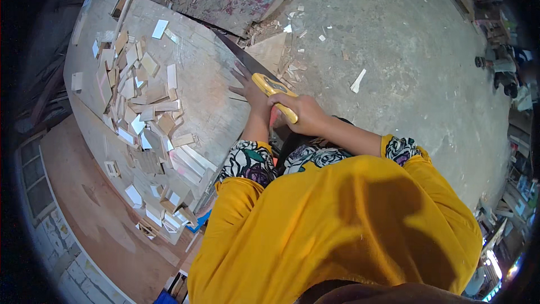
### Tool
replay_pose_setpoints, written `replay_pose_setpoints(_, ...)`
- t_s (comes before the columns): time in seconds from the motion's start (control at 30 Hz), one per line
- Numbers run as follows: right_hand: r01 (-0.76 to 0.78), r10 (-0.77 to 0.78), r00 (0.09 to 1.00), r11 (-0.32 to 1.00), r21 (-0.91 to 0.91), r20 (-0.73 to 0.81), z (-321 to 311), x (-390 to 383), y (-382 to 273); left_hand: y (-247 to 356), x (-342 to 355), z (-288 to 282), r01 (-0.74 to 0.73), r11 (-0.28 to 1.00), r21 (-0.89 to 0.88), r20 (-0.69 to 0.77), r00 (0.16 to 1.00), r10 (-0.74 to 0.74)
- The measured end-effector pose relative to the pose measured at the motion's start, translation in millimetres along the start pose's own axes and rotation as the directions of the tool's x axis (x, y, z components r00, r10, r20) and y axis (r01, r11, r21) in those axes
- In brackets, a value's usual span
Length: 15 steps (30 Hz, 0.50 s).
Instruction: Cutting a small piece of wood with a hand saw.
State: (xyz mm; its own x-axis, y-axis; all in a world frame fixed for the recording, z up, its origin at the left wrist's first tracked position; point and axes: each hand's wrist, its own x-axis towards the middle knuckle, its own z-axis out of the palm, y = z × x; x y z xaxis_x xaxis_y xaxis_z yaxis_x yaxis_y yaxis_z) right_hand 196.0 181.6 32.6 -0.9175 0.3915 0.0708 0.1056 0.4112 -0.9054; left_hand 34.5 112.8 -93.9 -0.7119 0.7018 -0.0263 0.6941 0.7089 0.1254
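My right hand (304,114) is closed around the yellow handle of a handsaw (274,93). The saw's dark blade runs away from me along the right edge of a wooden worktable (205,73). Left of the handle, my left hand (250,89) lies on the tabletop near that edge with its fingers spread. A thin dark line shows on the table beside its fingers; whether anything is under the palm I cannot tell. The saw's near end is partly hidden by my right hand.
Many small wood offcuts (138,101), some white-faced, are heaped on the table's left side. Pale strips (191,160) lie nearer me. Scraps litter the concrete floor (405,84) to the right. A brown board (95,191) is at the lower left, with clutter along the far right.
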Motion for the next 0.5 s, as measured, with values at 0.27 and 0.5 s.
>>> replay_pose_setpoints(0.27, -0.082, 0.081, 0.997, 0.996, 0.031, 0.012, -11.7, 13.6, -11.9, 10.9, 12.2, -14.0, 0.141, 0.956, 0.257, 0.109, 0.979, -0.174)
replay_pose_setpoints(0.5, -0.125, 0.120, 0.992, 0.983, 0.135, 0.040, -40.5, -18.2, -14.1, 40.3, 10.7, -60.8, 0.082, 0.994, 0.078, 0.125, 0.988, -0.092)
